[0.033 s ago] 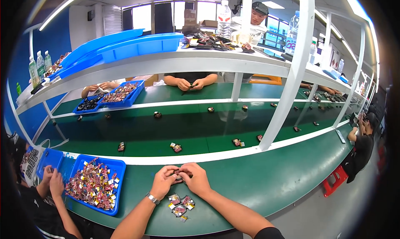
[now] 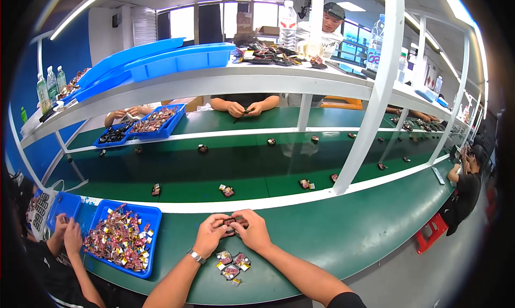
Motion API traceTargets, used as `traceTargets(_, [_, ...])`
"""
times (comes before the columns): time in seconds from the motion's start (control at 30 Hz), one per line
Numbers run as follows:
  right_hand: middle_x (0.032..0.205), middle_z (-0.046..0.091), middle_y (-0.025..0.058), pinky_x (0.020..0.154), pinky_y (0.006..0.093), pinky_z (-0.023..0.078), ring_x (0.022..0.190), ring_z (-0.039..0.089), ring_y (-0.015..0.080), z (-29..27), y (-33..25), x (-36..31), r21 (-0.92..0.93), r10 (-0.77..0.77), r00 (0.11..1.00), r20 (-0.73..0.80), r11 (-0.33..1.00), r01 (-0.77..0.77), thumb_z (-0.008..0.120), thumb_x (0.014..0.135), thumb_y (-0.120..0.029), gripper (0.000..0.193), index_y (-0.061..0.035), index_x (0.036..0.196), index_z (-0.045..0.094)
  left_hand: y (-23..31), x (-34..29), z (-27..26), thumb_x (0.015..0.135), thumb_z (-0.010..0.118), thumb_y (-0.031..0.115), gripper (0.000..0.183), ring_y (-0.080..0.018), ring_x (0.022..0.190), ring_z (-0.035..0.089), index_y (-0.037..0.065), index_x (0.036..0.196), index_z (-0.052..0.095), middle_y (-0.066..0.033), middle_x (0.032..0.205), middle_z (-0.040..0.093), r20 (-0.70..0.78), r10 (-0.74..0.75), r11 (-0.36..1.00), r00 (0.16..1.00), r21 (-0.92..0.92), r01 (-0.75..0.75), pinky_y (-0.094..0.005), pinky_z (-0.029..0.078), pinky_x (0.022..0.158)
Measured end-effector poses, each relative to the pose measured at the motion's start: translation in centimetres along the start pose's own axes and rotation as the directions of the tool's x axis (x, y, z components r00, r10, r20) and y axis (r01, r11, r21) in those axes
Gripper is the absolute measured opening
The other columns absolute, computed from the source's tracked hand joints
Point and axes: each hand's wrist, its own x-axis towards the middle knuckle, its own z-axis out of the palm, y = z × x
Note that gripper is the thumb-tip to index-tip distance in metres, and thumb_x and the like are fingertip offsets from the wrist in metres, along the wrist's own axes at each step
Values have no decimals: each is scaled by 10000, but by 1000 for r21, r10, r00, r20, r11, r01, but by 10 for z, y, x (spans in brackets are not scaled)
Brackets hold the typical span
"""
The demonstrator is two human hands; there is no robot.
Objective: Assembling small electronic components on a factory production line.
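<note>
Both hands meet over the green workbench, fingers bent around one small dark casing [image 2: 229, 222] with a reddish part showing. My left hand [image 2: 209, 237], with a metal watch on its wrist, pinches its left side. From the right, my right hand [image 2: 254, 233] grips the same casing. Fingertips hide much of it. Just below my hands lie several small dark casings [image 2: 230, 272] holding reddish circuit boards with white and yellow parts. A loose yellow-and-white piece [image 2: 236, 281] lies beside them.
To the left, a blue tray [image 2: 156, 222] is heaped with small reddish boards, beside a co-worker's hands [image 2: 68, 235]. Beyond the white rail [image 2: 185, 206], a green belt [image 2: 247, 171] carries scattered units. A white post [image 2: 370, 104] and overhead shelf [image 2: 257, 84] stand ahead.
Between my fingers the casing has tilted slightly, so more of its upper face shows. My arms and the things on the bench look the same.
</note>
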Motion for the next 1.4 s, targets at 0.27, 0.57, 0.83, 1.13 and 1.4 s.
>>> traceTargets(0.27, [900, 716, 98, 681, 265, 558, 768, 687, 132, -39, 64, 53, 224, 277, 955, -106, 942, -248, 711, 795, 5, 185, 1, 976, 676, 3, 2, -1, 933, 514, -5, 388, -310, 1209, 550, -18, 1309, 416, -204, 1374, 481, -60, 75, 996, 995, -50, -78, -424, 545, 937])
traceTargets(0.57, [1020, 653, 89, 852, 399, 467, 953, 592, 269, -103, 119, 87, -620, 0, 928, -373, 744, -249, 767, 729, -189, 299, -59, 991, 706, -2, 3, -6, 946, 508, 7, 286, -315, 1198, 560, -42, 1227, 493, -192, 1338, 519, 51, 37, 998, 998, 47, -40, -419, 552, 925])
traceTargets(0.83, [1122, 575, 132, 925, 468, 404, 1104, 508, 325, -169, 117, 62, -714, 191, 794, -578, 353, -605, 771, 742, -310, 447, -56, 1070, 604, 1, 2, -10, 939, 494, -14, 262, -307, 1154, 589, -46, 1199, 509, -192, 1281, 556, 71, 34, 998, 997, 48, -37, -414, 562, 906])
traceTargets(1.13, [1000, 631, 86, 805, 415, 485, 990, 589, 275, -177, 150, 72, -683, 81, 762, -643, 389, -618, 773, 733, -285, 355, -93, 979, 604, -7, 3, -15, 898, 548, -32, 226, -307, 970, 669, -28, 1124, 535, -211, 1111, 640, 8, 88, 994, 996, 62, -88, -382, 583, 781])
traceTargets(1.4, [1011, 616, 44, 831, 425, 429, 1004, 575, 236, -178, 126, 68, -558, 106, 733, -672, 579, -595, 771, 745, -254, 392, -115, 1055, 574, -7, 1, -13, 881, 587, 24, 228, -262, 828, 684, 18, 1103, 536, -171, 1000, 661, -61, 79, 994, 995, 82, -74, -317, 567, 681])
